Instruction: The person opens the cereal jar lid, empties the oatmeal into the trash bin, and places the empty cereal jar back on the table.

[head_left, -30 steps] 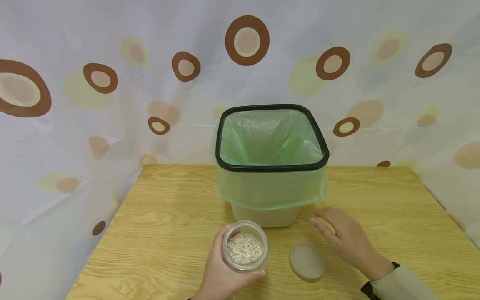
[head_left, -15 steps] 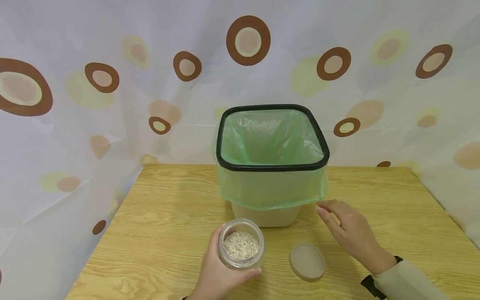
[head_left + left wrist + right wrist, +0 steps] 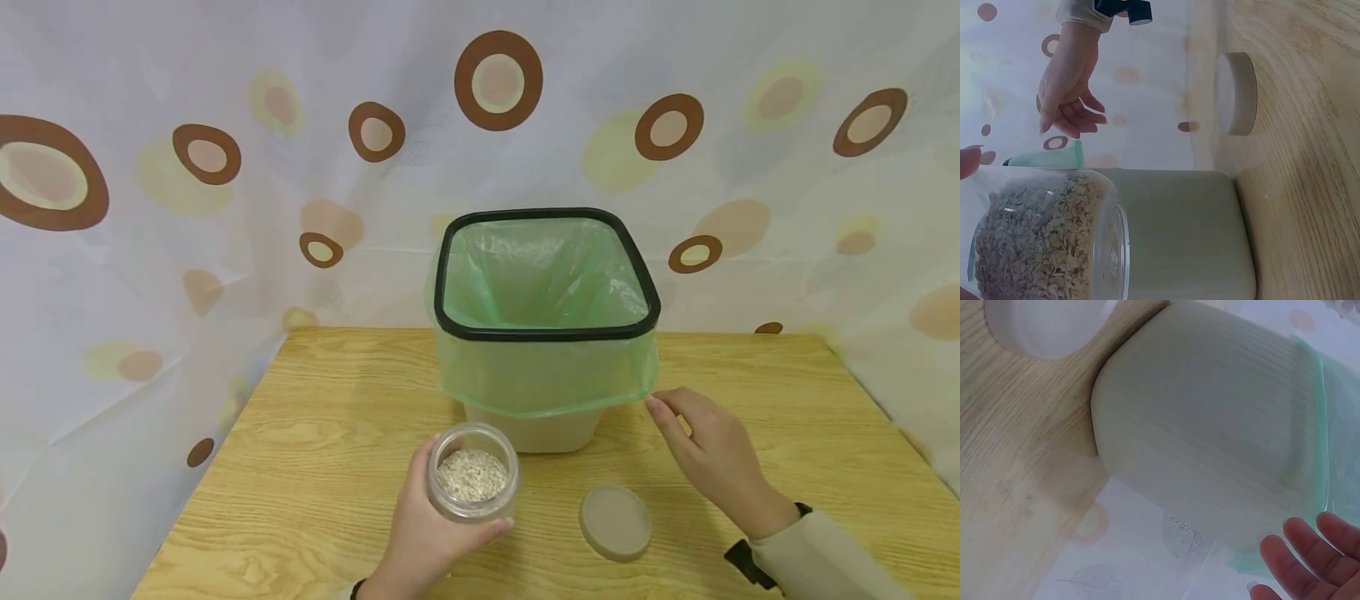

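Note:
A clear jar (image 3: pixel 474 510) holding rolled oats (image 3: pixel 472 475) is gripped by my left hand (image 3: pixel 423 525), thumb and fingers wrapped round its sides. The jar's mouth is uncovered, and in the left wrist view its bottom (image 3: pixel 1121 250) hangs above the table. My right hand (image 3: pixel 712 458) hovers to the right, fingers loosely bent and holding nothing. Its fingertips (image 3: pixel 1294 528) are close to the lower hem of a green bin liner (image 3: pixel 547 375). This liner hangs folded over the black rim (image 3: pixel 547 335) of a pale bin (image 3: pixel 540 433).
A round beige lid (image 3: pixel 616 523) lies on the wooden table (image 3: pixel 337 450) between my hands, in front of the bin. Behind the table hangs a white sheet (image 3: pixel 420 50) patterned with brown and yellow circles.
My left hand has carried the jar slightly left and up in the head view. The right hand has shifted right and up, towards the liner's hem. Bin and lid stayed put.

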Available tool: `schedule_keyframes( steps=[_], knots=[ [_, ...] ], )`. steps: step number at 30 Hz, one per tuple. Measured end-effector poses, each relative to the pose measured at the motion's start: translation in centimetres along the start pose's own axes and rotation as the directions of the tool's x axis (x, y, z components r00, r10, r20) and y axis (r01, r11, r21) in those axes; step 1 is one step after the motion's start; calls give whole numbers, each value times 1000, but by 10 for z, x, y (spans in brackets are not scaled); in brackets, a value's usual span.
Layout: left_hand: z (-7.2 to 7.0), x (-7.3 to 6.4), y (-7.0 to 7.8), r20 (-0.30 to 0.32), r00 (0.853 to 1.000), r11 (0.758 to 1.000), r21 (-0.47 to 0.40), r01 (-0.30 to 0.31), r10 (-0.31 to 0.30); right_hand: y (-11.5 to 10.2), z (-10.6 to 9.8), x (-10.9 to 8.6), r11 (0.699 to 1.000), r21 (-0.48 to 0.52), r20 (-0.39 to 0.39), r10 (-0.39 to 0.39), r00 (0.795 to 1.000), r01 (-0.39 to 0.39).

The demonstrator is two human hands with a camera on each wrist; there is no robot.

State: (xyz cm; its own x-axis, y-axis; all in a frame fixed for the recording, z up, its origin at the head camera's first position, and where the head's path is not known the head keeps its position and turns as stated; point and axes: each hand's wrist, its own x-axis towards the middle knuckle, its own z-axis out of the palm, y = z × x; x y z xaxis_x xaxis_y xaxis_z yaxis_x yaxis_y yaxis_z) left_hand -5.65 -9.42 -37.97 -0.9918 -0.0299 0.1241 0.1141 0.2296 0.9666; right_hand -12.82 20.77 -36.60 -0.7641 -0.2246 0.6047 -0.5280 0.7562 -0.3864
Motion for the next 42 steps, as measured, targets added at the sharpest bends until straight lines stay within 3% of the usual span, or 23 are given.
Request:
schedule_keyframes(
  steps=[25, 42],
  knots=[
    [-24, 14, 18, -86, 989, 992, 59, -111, 116, -2, -10, 14, 999, 33, -93, 5, 996, -2],
    [-34, 21, 28, -62, 993, 994, 39, -102, 104, -4, -18, 30, 997, 64, -97, 43, 994, -37]
  ],
)
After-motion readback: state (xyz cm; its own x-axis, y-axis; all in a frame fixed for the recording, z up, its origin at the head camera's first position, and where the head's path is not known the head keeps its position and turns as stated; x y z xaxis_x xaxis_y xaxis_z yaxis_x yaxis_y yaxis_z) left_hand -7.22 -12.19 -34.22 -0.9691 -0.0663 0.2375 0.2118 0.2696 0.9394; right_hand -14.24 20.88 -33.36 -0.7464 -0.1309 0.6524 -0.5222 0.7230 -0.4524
